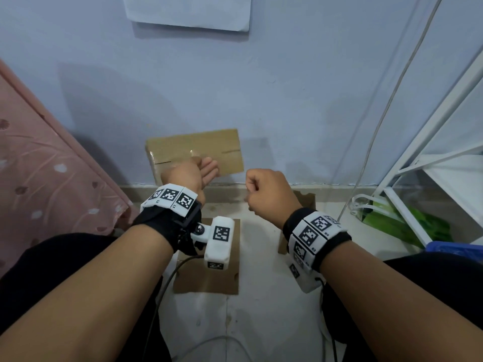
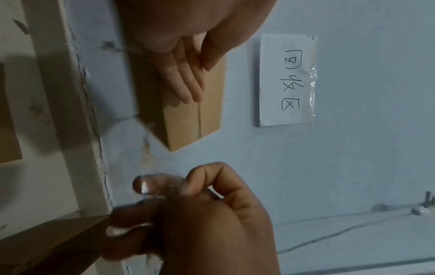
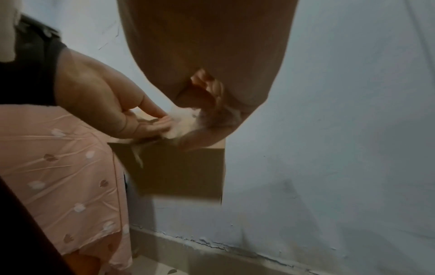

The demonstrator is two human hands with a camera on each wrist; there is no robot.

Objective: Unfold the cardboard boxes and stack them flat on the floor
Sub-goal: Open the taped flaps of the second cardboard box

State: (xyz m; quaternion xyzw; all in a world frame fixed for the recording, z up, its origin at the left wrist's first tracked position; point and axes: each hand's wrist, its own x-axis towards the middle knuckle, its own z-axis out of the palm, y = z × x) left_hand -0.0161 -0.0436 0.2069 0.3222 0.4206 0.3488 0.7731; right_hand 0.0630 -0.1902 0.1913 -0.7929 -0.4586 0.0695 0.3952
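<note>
The cardboard box (image 1: 194, 152) stands closed against the blue wall (image 1: 287, 87), directly under the left hand (image 1: 192, 175), whose fingers (image 2: 186, 83) lie straight and flat on its top face beside the taped seam. The right hand (image 1: 266, 193) hovers just to the right of those fingers, curled tight; the wrist views show a blurred clear scrap at its fingertips, probably peeled tape, though I cannot tell for sure.

The box looks light and fairly stiff, with thin corrugated walls that should bend cleanly along their creases. The slits at each end of the top seam seem the best places to hook fingers under a flap and lift.

Nearer than the fingers, two flattened cardboard sheets (image 1: 209, 278) lie on the pale floor (image 1: 261, 322). A pink patterned cloth (image 1: 39, 165) hangs to the left of them, a white metal rack (image 1: 431, 158) stands to the right, and a paper note (image 1: 188, 11) is taped to the wall above.
</note>
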